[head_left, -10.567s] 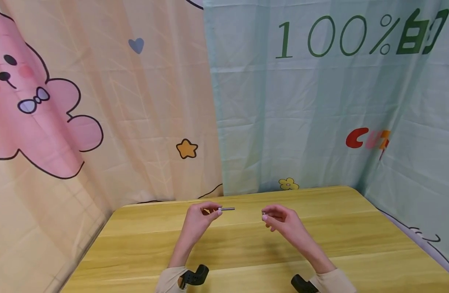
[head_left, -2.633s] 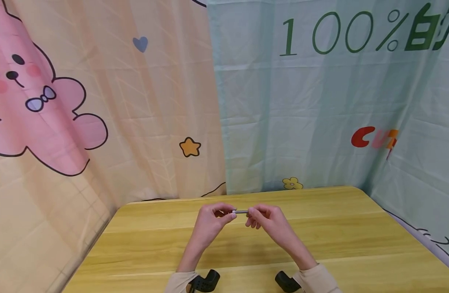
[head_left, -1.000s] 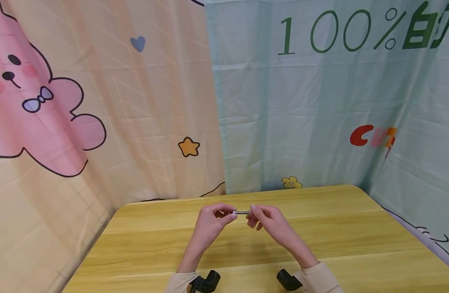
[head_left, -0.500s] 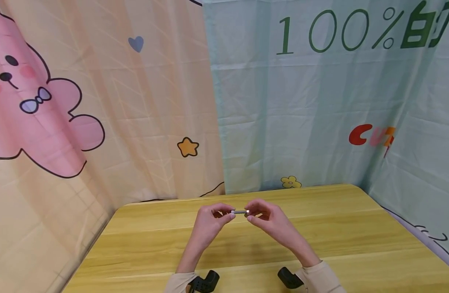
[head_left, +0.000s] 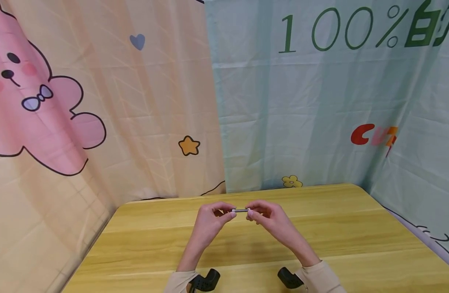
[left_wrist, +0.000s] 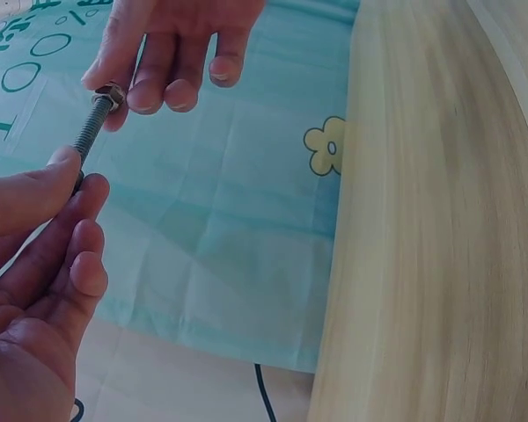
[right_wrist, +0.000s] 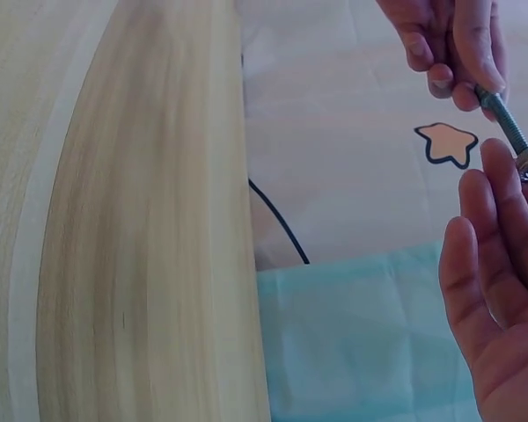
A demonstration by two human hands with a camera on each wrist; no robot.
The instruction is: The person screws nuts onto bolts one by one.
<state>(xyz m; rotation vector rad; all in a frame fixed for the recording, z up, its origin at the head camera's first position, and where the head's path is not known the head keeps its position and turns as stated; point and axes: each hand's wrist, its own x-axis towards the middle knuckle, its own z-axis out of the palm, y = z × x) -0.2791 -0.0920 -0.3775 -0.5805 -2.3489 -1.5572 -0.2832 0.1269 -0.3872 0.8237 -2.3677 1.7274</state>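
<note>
Above the table, a metal bolt [head_left: 241,211] lies level between my two hands. My left hand [head_left: 208,219] pinches one end of it between thumb and fingertips, hiding that end. At the other end sits a hex nut [left_wrist: 111,95], around the tip of the threaded shank [left_wrist: 91,130]. Thumb and index finger of my right hand [head_left: 271,218] pinch this nut, while its other fingers extend loosely below. In the right wrist view the shiny nut [right_wrist: 526,164] shows beside the right fingertips, with the bare thread running up to the left hand [right_wrist: 462,44].
Under both hands is a wooden table [head_left: 165,244]. Curtains hang behind it, a peach one [head_left: 154,101] on the left and a pale green one [head_left: 283,114] on the right. Black wrist cameras [head_left: 206,280] sit at the cuffs.
Earlier the hands were apart, the left with the bolt; they have come together, the nut at the bolt's end. Half a second ago the right thumb and finger were spread wider; now they have closed in.
</note>
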